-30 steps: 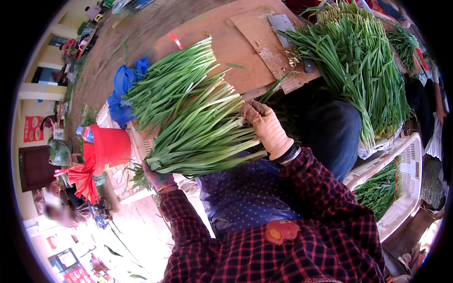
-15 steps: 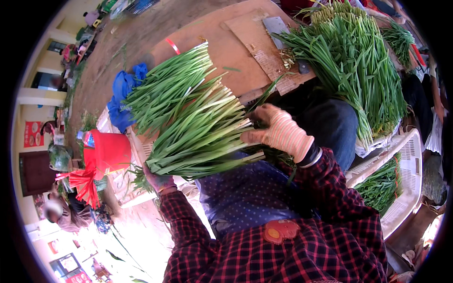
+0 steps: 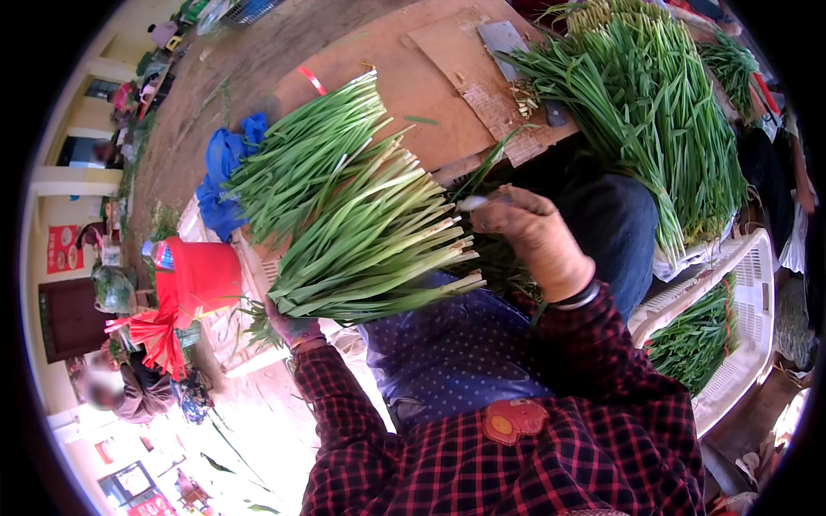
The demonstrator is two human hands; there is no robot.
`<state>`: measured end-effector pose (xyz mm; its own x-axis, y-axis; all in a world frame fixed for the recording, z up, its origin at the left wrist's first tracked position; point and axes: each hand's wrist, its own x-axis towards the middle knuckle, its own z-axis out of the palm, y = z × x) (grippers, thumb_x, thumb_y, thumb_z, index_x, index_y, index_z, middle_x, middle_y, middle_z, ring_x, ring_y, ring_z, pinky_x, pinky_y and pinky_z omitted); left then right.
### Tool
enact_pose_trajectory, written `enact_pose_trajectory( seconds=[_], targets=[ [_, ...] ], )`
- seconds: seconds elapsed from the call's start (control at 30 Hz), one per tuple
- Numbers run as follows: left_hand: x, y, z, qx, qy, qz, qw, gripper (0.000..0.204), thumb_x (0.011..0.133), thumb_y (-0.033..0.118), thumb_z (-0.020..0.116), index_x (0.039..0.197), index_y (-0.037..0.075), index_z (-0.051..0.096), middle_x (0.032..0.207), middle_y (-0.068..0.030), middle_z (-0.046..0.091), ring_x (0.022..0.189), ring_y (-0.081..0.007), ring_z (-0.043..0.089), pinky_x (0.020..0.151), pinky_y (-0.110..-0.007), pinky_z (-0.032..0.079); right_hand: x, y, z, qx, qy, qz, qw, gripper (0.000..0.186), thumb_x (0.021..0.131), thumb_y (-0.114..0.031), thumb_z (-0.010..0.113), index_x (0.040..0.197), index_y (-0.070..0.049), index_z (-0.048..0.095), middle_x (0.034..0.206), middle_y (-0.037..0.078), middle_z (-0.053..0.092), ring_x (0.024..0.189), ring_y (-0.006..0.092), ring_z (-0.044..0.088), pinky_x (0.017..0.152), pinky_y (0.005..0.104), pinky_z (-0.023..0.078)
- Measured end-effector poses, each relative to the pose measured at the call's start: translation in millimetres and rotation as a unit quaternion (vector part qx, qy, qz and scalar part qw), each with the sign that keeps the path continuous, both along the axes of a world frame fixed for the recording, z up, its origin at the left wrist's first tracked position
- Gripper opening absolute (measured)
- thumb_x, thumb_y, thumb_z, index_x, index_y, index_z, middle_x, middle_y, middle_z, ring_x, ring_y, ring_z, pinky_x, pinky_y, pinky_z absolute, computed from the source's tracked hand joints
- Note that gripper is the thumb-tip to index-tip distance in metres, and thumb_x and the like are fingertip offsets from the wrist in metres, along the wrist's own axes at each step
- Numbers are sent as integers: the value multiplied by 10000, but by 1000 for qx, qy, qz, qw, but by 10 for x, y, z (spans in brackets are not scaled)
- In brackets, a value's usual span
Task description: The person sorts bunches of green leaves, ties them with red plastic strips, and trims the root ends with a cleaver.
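Note:
My left hand [image 3: 292,328], gloved and partly hidden by leaves, grips the leafy end of a bunch of garlic chives [image 3: 370,232]. The pale cut ends of this bunch fan out to the right, above my blue dotted apron [image 3: 456,344]. Just past those ends is my right hand [image 3: 540,241], its fingers drawn together and smeared by motion. A small whitish thing shows at its fingertips, too blurred to name. Another bunch of garlic chives [image 3: 314,133] lies beyond the held one, against a blue cloth [image 3: 225,176].
A brown board [image 3: 344,73] carries a cardboard piece [image 3: 456,64] and a cleaver [image 3: 502,47]. At right a large heap of chives [image 3: 637,120] stands above a white crate [image 3: 757,301] with more greens. On the left are a red bucket [image 3: 206,275] and red ties [image 3: 159,335].
My right hand has drawn back slightly to the right, away from the pale stem ends, and its fingers have come together. The left hand and its bunch stay nearly still.

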<state>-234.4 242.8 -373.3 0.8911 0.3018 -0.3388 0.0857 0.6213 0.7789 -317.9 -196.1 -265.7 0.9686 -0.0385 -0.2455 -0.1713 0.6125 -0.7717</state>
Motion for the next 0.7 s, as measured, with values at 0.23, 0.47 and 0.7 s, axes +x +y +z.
enact_pose_trajectory(
  seconds=[0.23,0.47,0.7],
  targets=[
    [-40,11,-56,24,-30,-1,999,564,944,487,515,1306,60,584,1295,-136,618,1159,-333,591,990,-525,471,-30,-56,17,-516,-40,35,855,334,833,-320,691,1059,-75,701,1000,176,675,991,379,631,882,425,509],
    [-31,-90,9,85,-35,48,995,583,959,483,500,1289,6,556,1281,-167,604,1149,-319,591,1012,-471,460,-16,182,47,-605,-82,210,764,329,739,-307,776,993,-104,724,922,131,644,928,336,615,807,426,514],
    [-49,-144,92,83,-20,68,994,596,943,494,519,1306,22,553,1287,-156,603,1162,-319,583,1026,-478,446,-139,507,-171,-654,-168,49,736,268,686,-227,790,920,-130,706,1000,86,644,990,314,601,816,429,519]
  ],
)
